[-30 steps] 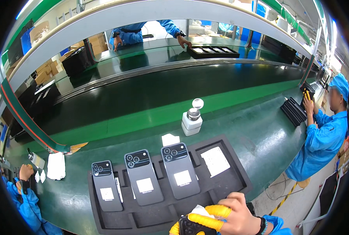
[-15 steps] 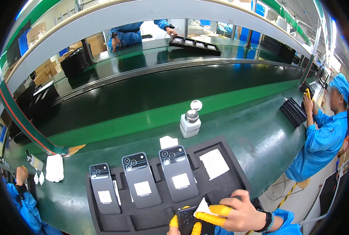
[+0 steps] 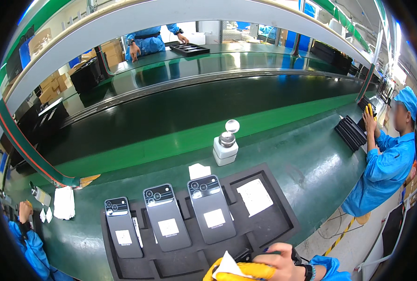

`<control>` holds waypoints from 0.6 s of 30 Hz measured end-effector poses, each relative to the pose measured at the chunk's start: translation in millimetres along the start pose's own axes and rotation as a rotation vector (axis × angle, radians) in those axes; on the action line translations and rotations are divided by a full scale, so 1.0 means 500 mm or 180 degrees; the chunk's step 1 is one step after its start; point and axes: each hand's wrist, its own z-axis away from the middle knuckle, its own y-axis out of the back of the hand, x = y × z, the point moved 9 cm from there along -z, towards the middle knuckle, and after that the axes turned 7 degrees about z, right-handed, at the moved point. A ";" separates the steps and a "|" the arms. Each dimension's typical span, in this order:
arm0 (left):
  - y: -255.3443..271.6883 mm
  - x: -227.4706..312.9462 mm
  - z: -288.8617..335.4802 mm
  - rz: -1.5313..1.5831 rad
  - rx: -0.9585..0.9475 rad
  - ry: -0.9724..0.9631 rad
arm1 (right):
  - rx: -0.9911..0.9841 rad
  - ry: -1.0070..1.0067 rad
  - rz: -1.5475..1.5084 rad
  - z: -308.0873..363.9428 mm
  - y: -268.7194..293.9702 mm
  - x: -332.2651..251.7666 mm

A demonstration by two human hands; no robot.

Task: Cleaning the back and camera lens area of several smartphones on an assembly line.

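Observation:
At the lower edge, my right hand (image 3: pixel 276 268), with yellow finger covers, pinches a folded white wiping cloth (image 3: pixel 228 266). It is against a dark smartphone (image 3: pixel 242 255), of which only a corner shows. My left hand (image 3: pixel 210 271) is mostly hidden behind the cloth and right fingers; a yellow-covered part shows around the phone's near side. Just beyond lies a black compartment tray (image 3: pixel 178 266). Three dark grey smartphones, a left one (image 3: pixel 128 247), a middle one (image 3: pixel 178 239) and a right one (image 3: pixel 221 232), rest on it, backs up, each with a white label.
A white pump bottle (image 3: pixel 225 152) with its lid raised stands behind the tray. White cloths (image 3: pixel 64 203) lie at left. Co-workers sit left and right, the right one by black trays (image 3: pixel 350 133). A dark conveyor belt (image 3: pixel 171 105) crosses beyond, and a metal shelf hangs above.
My hands have drawn lower and closer together, and the phone has turned so less of it shows. Across the belt, a co-worker's black tray has moved left and now lies flat.

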 end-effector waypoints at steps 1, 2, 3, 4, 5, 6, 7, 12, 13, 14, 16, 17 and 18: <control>0.009 -0.038 0.014 0.1122 0.0168 0.0532 | -0.0046 0.0004 0.0073 -0.004 -0.002 -0.005; 0.006 -0.074 0.030 0.2245 0.0333 0.1063 | -0.0091 0.0009 0.0149 -0.009 -0.002 -0.009; 0.005 -0.069 0.028 0.2245 0.0331 0.1065 | -0.0093 0.0007 0.0150 -0.009 -0.002 -0.006; 0.015 -0.057 0.022 0.1666 0.0386 0.1011 | -0.0223 -0.0021 0.0338 -0.008 -0.010 0.001; 0.024 -0.046 0.017 0.1088 0.0434 0.0951 | -0.0353 -0.0049 0.0529 -0.008 -0.019 0.011; 0.028 -0.011 0.009 -0.0525 0.0276 0.0448 | -0.0466 -0.0178 0.0577 -0.010 -0.026 0.029; 0.037 -0.030 0.004 -0.0094 0.0398 0.0554 | -0.0546 -0.0302 0.0539 -0.007 -0.028 0.044; 0.061 -0.030 -0.031 0.0910 0.0530 0.0860 | -0.0247 -0.0769 0.0073 -0.003 -0.011 0.067; 0.067 -0.033 -0.033 0.0989 0.0602 0.0877 | -0.0250 -0.0730 -0.0059 -0.004 -0.014 0.066; 0.071 -0.036 -0.035 0.1067 0.0677 0.0896 | -0.0247 -0.0734 -0.0060 -0.004 -0.018 0.068; 0.076 -0.038 -0.033 0.1116 0.0706 0.0813 | -0.0293 -0.0696 -0.0324 -0.002 -0.029 0.061; 0.078 -0.045 -0.030 0.1320 0.0722 0.0870 | -0.0337 -0.0642 -0.0407 0.000 -0.034 0.054; 0.075 -0.049 -0.031 0.1533 0.0711 0.0937 | -0.0341 -0.0651 -0.0393 0.003 -0.034 0.054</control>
